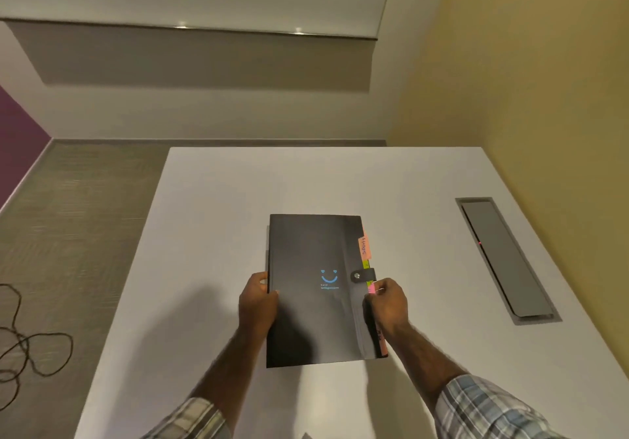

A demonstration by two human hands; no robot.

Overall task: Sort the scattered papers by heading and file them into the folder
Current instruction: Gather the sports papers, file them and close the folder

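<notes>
**Head view: closed folder held at both edges over the table**

- Black folder (313,244): closed, front cover up with a blue smile logo, near the middle of the white table (238,200). I cannot tell whether it lies flat or is raised slightly.
- Snap strap (362,275) wraps over the right edge and is fastened on the cover.
- Index tabs stick out along the right edge: an orange tab (365,246) hand-lettered "Sports", a green tab (366,264) just below it, and a pink tab (371,289) below the strap. The writing on the last two is not legible.
- Left grip (257,305): fingers curled round the folder's left edge, thumb on the cover.
- Right grip (388,305): closed on the folder's right edge, fingertips pinching at the pink tab.
- Both plaid sleeves (490,411) are pushed up the forearms.
- No loose papers are in view.
- Recessed grey hatch (503,258) is set in the table, well right of the folder.
- Dark cord (20,346) lies looped on the carpet at the left.
</notes>
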